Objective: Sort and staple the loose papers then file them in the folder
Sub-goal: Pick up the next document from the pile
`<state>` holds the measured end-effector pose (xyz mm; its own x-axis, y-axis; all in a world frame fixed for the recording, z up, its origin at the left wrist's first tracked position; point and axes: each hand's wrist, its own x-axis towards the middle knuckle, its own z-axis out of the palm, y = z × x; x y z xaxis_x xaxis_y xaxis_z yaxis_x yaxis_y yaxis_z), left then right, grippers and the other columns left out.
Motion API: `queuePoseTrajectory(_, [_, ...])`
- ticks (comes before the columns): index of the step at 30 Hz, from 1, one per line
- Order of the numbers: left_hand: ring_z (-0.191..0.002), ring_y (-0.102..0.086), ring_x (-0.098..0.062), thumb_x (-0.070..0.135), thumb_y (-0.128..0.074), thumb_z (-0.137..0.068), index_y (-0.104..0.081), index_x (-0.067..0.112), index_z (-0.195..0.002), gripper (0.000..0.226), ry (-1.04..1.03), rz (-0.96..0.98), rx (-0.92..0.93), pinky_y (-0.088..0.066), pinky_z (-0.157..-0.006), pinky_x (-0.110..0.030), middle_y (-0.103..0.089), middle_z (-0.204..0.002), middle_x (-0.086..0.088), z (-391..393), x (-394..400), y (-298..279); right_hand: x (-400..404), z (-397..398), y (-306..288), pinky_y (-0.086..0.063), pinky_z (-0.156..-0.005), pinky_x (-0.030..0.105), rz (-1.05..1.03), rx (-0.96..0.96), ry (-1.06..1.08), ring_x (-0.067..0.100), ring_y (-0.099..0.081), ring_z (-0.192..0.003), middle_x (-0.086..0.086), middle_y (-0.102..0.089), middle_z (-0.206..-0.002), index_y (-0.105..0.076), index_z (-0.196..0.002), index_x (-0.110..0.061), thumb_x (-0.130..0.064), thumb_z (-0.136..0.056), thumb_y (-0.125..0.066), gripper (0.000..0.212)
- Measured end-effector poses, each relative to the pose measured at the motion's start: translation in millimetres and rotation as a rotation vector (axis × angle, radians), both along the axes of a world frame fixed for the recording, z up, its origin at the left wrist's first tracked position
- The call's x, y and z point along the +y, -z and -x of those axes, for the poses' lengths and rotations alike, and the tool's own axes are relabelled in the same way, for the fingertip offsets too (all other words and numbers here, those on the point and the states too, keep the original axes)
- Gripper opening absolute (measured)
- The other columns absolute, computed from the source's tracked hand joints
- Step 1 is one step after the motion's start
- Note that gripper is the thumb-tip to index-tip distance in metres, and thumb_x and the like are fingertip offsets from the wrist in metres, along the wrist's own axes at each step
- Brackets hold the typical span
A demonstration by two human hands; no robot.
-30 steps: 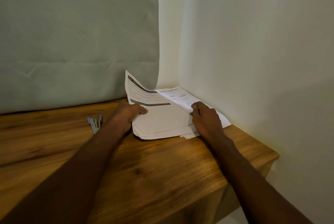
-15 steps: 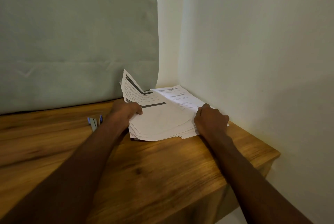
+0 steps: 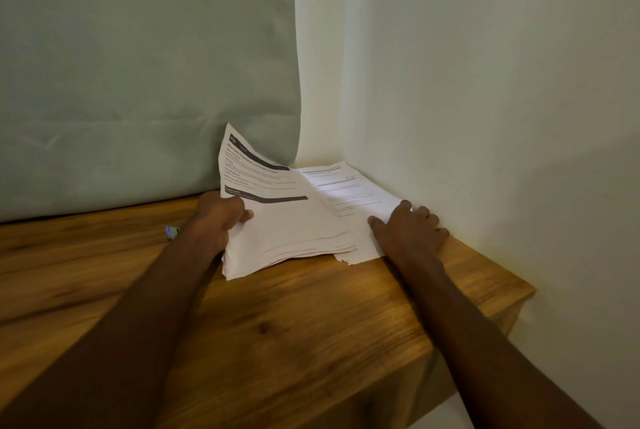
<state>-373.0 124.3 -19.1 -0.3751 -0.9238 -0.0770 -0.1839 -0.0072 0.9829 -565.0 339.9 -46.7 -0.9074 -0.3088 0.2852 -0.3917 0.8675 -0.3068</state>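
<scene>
- Two hands are on the loose papers at the desk's far right corner, where it meets the wall (image 3: 485, 82).
- Left hand (image 3: 221, 217) pinches the left edge of a stack of sheets (image 3: 287, 228), thumb on top and fingers hidden beneath; the top sheet's far end curls up against the grey-green cushion (image 3: 138, 82) behind the desk.
- Right hand (image 3: 408, 231) lies spread, fingers nearly straight, pressing a separate printed sheet (image 3: 346, 193) flat on the desk (image 3: 311, 324) beside the wall. That sheet's near edge looks torn.
- Stack and single sheet overlap; the stack lies partly over the sheet's left side.
- A small blue-tipped object (image 3: 171, 232), possibly the stapler, lies near the desk's back edge, left of the left forearm, mostly hidden; I cannot tell for sure.
- No folder is in view.
- Judged from this, the task is at its start: the sheets are being gathered and sorted, edges uneven. Squaring up, stapling and filing all appear left to do.
</scene>
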Motion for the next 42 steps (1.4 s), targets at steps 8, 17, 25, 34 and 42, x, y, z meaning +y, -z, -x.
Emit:
queuePoseTrajectory(8, [-0.112, -0.060, -0.040, -0.003, -0.078, -0.083, -0.067, 0.004, -0.123, 0.041, 0.051, -0.039, 0.033, -0.048, -0.103, -0.051, -0.067, -0.128, -0.015, -5.5, -10.2, 0.3, 6.8, -7.3, -9.8, -0.048, -0.094, 0.049, 0.293, 0.128, 0.024, 0.031, -0.059, -0.109, 0.011, -0.050, -0.127, -0.049, -0.128, -0.014, -0.020, -0.089, -0.072, 0.046])
queuePoseTrajectory(17, [-0.107, -0.067, -0.040, -0.007, -0.077, -0.080, -0.072, 0.016, -0.114, 0.041, 0.166, -0.166, 0.300, -0.051, -0.100, -0.057, -0.074, -0.115, -0.012, -23.6, -16.4, 2.1, 9.1, -6.6, -15.8, -0.049, -0.078, 0.032, 0.944, 0.100, 0.055, 0.027, -0.066, -0.105, 0.007, -0.068, -0.114, -0.061, -0.116, -0.016, -0.009, -0.101, -0.059, 0.017])
queuePoseTrajectory(25, [-0.110, -0.066, -0.041, -0.006, -0.077, -0.080, -0.070, 0.014, -0.118, 0.043, 0.222, -0.179, 0.350, -0.052, -0.098, -0.056, -0.073, -0.116, -0.014, -21.3, -21.3, 9.1, 8.6, -1.7, -16.5, -0.048, -0.084, 0.029, 1.149, -0.053, 0.030, 0.016, -0.058, -0.100, 0.010, -0.067, -0.120, -0.062, -0.121, -0.012, -0.008, -0.103, -0.055, 0.020])
queuePoseTrajectory(34, [-0.108, -0.066, -0.041, -0.005, -0.078, -0.079, -0.071, 0.016, -0.115, 0.042, 0.260, -0.169, 0.350, -0.052, -0.098, -0.056, -0.073, -0.117, -0.015, -16.0, -23.8, 9.9, 9.3, 5.4, -14.0, -0.048, -0.090, 0.030, 1.239, -0.117, 0.014, 0.022, -0.061, -0.109, 0.008, -0.065, -0.125, -0.062, -0.123, -0.011, -0.008, -0.102, -0.056, 0.022])
queuePoseTrajectory(42, [-0.109, -0.065, -0.041, -0.005, -0.074, -0.083, -0.070, 0.017, -0.113, 0.037, 0.300, -0.192, 0.383, -0.053, -0.094, -0.053, -0.072, -0.119, -0.016, -14.3, -16.4, 8.1, 6.9, 9.1, -11.4, -0.051, -0.097, 0.035, 1.196, -0.173, -0.037, 0.025, -0.063, -0.115, 0.006, -0.066, -0.122, -0.062, -0.127, -0.011, -0.008, -0.103, -0.055, 0.025])
